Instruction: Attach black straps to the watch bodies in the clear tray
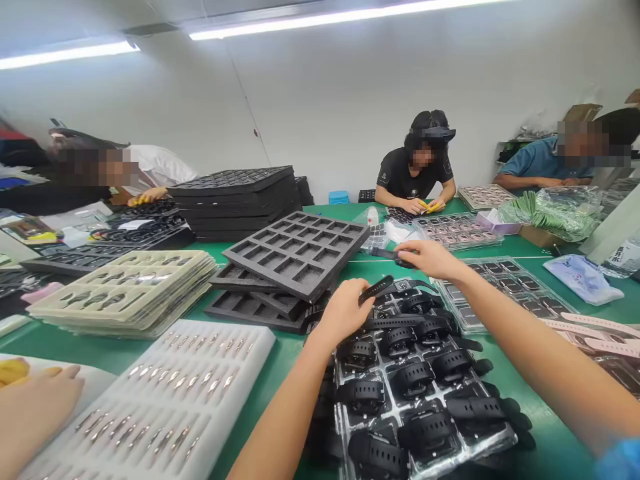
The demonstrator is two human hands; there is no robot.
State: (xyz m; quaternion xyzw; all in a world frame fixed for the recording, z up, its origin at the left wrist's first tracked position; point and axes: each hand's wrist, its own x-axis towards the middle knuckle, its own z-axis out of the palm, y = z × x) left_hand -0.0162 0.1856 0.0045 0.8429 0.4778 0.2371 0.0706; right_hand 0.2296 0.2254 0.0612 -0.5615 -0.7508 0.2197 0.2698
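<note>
One head-level view, forward and down across the green table (278,373) at close range (ceiling light (350,17) at top)

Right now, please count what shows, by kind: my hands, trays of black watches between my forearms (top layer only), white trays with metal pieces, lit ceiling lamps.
Your left hand and right hand: 2
Top tray of black watches: 1
White tray with metal pieces: 1
Lit ceiling lamps: 2
Total: 6

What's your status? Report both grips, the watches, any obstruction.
Left grip pinching a black strap. Right grip at a dark watch, hold unclear. Black watches lying in rows. Nothing obvious in the way; black foam trays stacked close, on the left.
</note>
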